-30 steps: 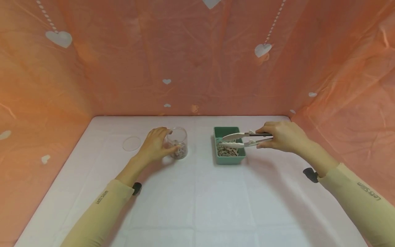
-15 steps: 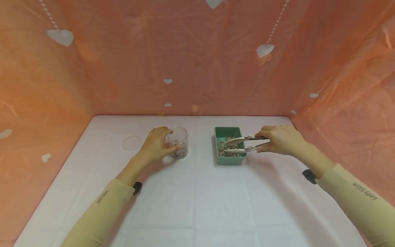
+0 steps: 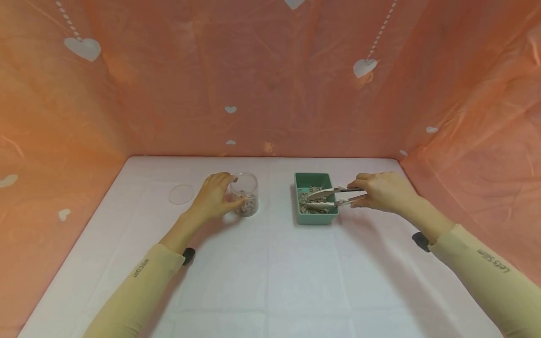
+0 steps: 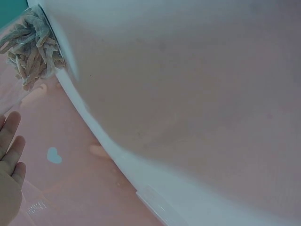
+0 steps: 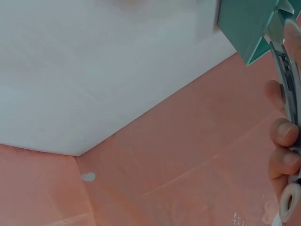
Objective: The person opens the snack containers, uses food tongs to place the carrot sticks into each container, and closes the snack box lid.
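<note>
My left hand point(image 3: 212, 196) holds a clear cylindrical jar point(image 3: 253, 190), thumb on the near side and fingers behind the rim. Greyish-brown dried strips point(image 4: 35, 49) fill its lower part, shown close up in the left wrist view. In my right hand point(image 3: 390, 191) are metal tongs with whitish tips point(image 3: 320, 194), spread apart and reaching into a green rectangular box point(image 3: 314, 219). Similar dried strips point(image 3: 316, 211) lie in the box around the tips. The right wrist view shows fingers curled round the tongs' handle point(image 5: 290, 89).
A clear round lid point(image 3: 181, 194) lies on the white tablecloth point(image 3: 270, 263), left of the jar. Orange fabric point(image 3: 270, 84) with white hearts encloses the table at the back and both sides.
The tongs have come down deeper into the green box, their tips now among the strips, as my right hand shifted slightly left and lower. My left hand and the jar have stayed put.
</note>
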A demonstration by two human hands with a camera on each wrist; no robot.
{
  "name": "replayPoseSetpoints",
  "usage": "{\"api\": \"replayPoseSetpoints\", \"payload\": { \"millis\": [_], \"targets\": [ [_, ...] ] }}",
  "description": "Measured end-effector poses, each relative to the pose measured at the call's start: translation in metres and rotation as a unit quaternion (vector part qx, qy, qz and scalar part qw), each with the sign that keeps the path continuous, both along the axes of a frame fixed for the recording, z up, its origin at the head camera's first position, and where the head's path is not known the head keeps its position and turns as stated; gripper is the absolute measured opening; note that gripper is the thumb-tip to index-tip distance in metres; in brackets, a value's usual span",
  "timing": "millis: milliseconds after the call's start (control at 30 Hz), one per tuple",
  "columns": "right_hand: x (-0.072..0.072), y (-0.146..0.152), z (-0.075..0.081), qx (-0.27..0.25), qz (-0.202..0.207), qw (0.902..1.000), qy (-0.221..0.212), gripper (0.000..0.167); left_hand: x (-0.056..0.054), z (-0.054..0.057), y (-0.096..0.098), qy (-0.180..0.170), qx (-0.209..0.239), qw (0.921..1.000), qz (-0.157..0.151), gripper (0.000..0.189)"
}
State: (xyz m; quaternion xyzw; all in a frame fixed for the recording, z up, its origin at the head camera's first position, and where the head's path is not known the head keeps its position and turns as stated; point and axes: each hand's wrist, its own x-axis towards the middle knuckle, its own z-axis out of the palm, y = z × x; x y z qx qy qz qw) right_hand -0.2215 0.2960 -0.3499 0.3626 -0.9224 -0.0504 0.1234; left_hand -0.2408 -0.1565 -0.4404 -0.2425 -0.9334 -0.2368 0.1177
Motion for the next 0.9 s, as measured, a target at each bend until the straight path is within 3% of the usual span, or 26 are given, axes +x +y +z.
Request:
{"api": "replayPoseSetpoints", "payload": {
  "millis": [500,900],
  "targets": [
    [-0.004,0.005,-0.006,-0.024,0.025,0.9993,0.016,0.040,0.000,0.000,0.001,0.004,0.000,1.0000,0.003,0.072],
    [0.000,0.011,0.003,-0.058,0.013,0.9979,0.026,0.041,0.000,0.001,0.000,0.010,-0.008,0.9999,0.002,0.071]
  ]
}}
